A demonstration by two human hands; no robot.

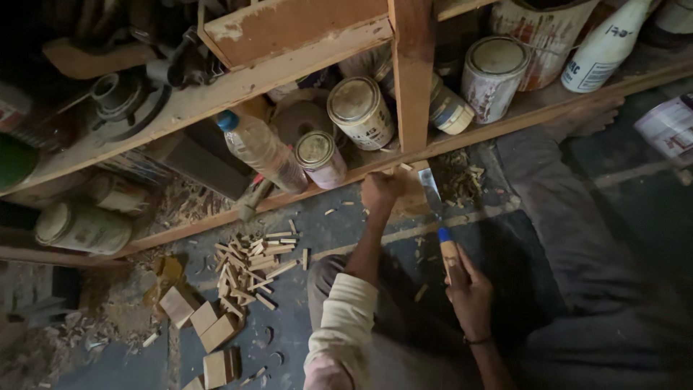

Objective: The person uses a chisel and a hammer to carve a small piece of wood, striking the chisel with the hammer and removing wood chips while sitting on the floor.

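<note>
Shelf rail: paint tins above.
Floor: chips lie scattered.
Stick pile: many already split, by judgement.
Uncut blocks: several left.
Wood block: against the shelf; left hand grips it.
Chisel: right hand clenched on handle, blade at block.

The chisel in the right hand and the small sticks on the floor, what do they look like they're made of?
Chisel: flat grey blade, likely steel with a dull sheen; pale handle, probably wood, with a blue band at the neck. Sticks: light tan, rough-split, apparently raw unfinished wood, like the square blocks beside them.
</note>
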